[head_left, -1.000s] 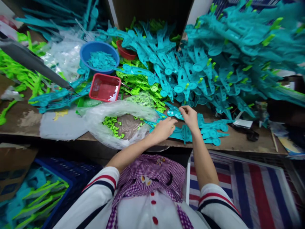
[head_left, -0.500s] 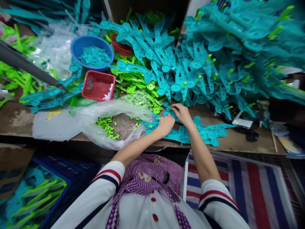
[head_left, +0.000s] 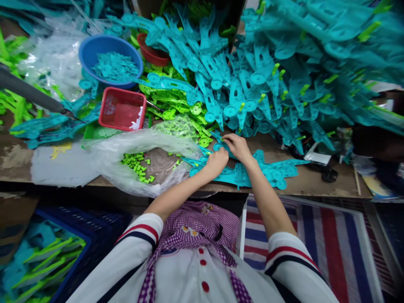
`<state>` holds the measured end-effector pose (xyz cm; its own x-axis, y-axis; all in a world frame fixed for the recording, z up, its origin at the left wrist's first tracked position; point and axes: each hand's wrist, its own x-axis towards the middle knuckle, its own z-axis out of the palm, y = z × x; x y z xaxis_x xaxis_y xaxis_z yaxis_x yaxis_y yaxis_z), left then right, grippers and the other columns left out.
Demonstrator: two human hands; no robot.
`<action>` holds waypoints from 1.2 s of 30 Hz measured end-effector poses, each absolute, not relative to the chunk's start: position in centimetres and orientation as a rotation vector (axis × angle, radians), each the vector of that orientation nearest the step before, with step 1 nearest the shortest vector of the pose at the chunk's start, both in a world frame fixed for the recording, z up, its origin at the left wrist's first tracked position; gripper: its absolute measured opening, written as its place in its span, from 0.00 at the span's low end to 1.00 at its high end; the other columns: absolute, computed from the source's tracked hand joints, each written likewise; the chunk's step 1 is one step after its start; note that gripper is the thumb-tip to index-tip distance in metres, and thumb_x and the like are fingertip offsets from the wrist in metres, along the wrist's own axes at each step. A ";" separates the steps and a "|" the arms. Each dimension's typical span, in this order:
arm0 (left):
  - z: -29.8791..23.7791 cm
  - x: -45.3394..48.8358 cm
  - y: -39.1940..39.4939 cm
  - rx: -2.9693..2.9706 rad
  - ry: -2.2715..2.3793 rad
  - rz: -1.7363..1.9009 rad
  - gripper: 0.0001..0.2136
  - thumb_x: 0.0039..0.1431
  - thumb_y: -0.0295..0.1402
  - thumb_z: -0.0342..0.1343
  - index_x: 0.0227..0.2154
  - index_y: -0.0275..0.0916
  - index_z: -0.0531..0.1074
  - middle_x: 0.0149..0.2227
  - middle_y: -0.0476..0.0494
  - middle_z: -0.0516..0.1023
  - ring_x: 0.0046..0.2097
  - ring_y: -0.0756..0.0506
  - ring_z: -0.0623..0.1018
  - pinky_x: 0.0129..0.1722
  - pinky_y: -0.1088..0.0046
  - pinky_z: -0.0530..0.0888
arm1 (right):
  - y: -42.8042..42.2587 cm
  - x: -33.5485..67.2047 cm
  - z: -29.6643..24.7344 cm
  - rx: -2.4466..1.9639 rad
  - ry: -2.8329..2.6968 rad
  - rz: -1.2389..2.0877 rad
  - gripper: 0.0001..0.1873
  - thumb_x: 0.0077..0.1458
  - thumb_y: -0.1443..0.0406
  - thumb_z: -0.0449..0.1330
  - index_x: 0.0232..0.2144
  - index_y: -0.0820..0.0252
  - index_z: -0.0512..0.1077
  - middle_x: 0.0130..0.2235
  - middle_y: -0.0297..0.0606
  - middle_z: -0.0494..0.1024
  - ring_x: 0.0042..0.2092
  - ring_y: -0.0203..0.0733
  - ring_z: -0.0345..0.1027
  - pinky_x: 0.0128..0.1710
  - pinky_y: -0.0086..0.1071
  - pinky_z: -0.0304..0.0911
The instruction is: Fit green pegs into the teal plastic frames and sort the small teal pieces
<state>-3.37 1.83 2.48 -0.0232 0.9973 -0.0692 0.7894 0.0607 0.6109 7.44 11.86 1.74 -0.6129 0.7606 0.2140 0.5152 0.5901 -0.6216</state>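
My left hand (head_left: 217, 162) is closed at the edge of a turquoise plastic part (head_left: 217, 147) on the bench, its fingertips hidden under the fist. Just right of it, my right hand (head_left: 239, 147) pinches a small green plastic piece (head_left: 223, 140) against the same part. More flat turquoise parts (head_left: 263, 173) lie beneath and beside my wrists. To the left, a clear plastic bag (head_left: 107, 153) lies spread open, with small green pieces (head_left: 138, 166) inside.
Behind my hands rises a large heap of turquoise parts (head_left: 259, 75), with green parts (head_left: 176, 99) beside it. A blue bowl (head_left: 82, 54) and a red basket (head_left: 101, 113) stand back left. A grey tool (head_left: 31, 90) reaches in from the left. The bench edge runs before me.
The view has shifted slightly, so bench things sit a little further left and higher. Both hands remain close together at the same turquoise part, with only slight finger movement.
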 end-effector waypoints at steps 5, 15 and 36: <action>2.1 -3.4 1.9 1.726 1.840 0.638 0.13 0.64 0.21 0.44 0.39 0.30 0.75 0.44 0.29 0.73 0.40 0.40 0.78 0.39 0.70 0.69 | 11.9 7.0 1.4 -1.025 -2.448 0.699 0.13 0.60 0.67 0.55 0.41 0.57 0.79 0.45 0.43 0.81 0.48 0.49 0.75 0.48 0.40 0.68; 3.9 -4.5 2.1 1.628 1.862 0.575 0.11 0.62 0.20 0.48 0.40 0.34 0.74 0.45 0.34 0.73 0.45 0.40 0.77 0.44 0.70 0.70 | 6.5 8.2 4.5 -1.107 -1.942 0.727 0.20 0.65 0.54 0.54 0.51 0.56 0.75 0.56 0.44 0.75 0.58 0.47 0.68 0.60 0.43 0.64; 7.5 -3.8 4.0 0.301 1.016 1.271 0.05 0.61 0.31 0.58 0.33 0.36 0.71 0.24 0.54 0.66 0.18 0.60 0.63 0.12 0.85 0.49 | 2.4 12.4 5.0 -1.250 -1.597 0.648 0.15 0.65 0.54 0.56 0.42 0.56 0.77 0.44 0.43 0.76 0.46 0.44 0.71 0.47 0.37 0.68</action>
<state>-3.82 4.01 7.53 -0.0477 0.8865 -0.4603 -0.6446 0.3247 0.6921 12.37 2.44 4.98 -0.0022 0.9318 0.3630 0.4154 0.3311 -0.8473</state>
